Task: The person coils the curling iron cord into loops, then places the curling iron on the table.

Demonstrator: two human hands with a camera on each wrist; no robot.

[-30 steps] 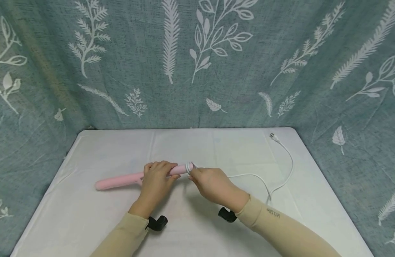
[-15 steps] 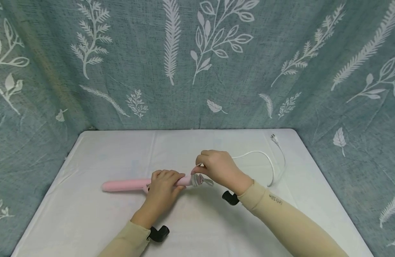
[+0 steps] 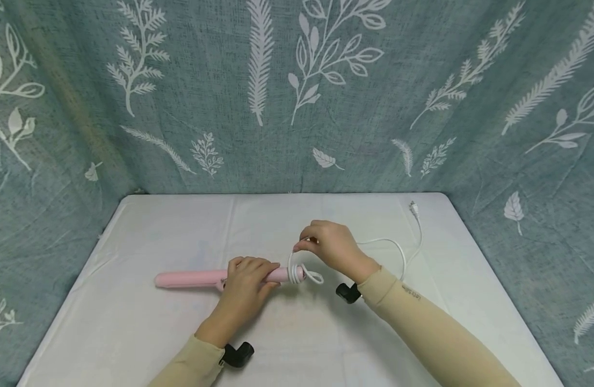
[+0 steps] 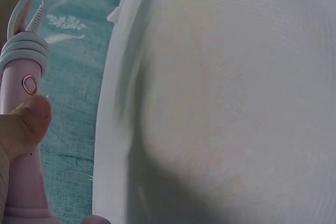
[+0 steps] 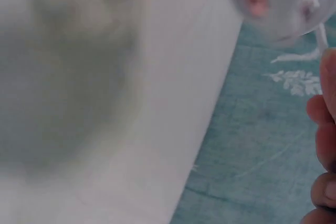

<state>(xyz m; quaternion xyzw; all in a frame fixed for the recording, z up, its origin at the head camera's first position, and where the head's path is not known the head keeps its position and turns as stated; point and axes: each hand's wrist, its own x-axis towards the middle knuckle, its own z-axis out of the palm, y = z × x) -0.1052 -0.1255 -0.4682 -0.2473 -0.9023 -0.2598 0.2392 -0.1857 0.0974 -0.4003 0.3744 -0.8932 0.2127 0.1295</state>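
Note:
A pink curling iron [image 3: 188,278] lies nearly level across the middle of the table, its barrel to the left. My left hand [image 3: 246,285] grips its handle from above. In the left wrist view the thumb [image 4: 32,119] rests just below a ringed button [image 4: 30,84]. Several turns of white power cord [image 3: 294,274] circle the handle's right end, and a small loop sticks out beyond it. Up and to the right, my right hand [image 3: 332,246] pinches the cord, which runs from the turns up to its fingertips. Only its curled fingers [image 5: 326,145] show at the right wrist view's edge.
The free cord [image 3: 398,252] curves over the table's right side to a two-prong plug [image 3: 413,208] near the back right corner. White cloth [image 3: 181,231] covers the table. A green leaf-patterned curtain [image 3: 205,107] hangs behind and at both sides.
My right hand has moved from the handle's end up and to the right, drawing the cord with it. The curling iron has shifted slightly right and levelled. The cord's tail and plug have shifted.

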